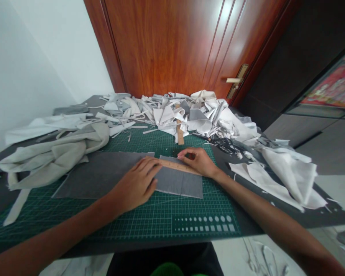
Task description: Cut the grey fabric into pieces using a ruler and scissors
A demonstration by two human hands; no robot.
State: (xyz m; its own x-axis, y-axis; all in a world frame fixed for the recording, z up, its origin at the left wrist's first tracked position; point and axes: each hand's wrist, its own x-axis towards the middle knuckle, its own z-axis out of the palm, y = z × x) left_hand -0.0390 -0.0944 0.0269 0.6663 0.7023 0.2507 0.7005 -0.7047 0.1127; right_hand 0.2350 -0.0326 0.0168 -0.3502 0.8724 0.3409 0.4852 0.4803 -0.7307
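The left hand (139, 182) lies palm down, open with its fingers close together, the fingertips on one end of a ruler (176, 166). The right hand (199, 161) is half curled at the ruler's other end, thumb and forefinger bent close together; whether they pinch anything, I cannot tell. The ruler lies across grey cloth (179, 183), near its far edge. More grey fabric (94, 172) spreads to the left, partly under the left forearm. Beneath is a green mat (143, 224) on a dark table (253, 216). Cream cloth (60, 157) lies crumpled at left, white cloth (290, 172) at right. Beyond, scraps (166, 115) pile up before a door (166, 46).
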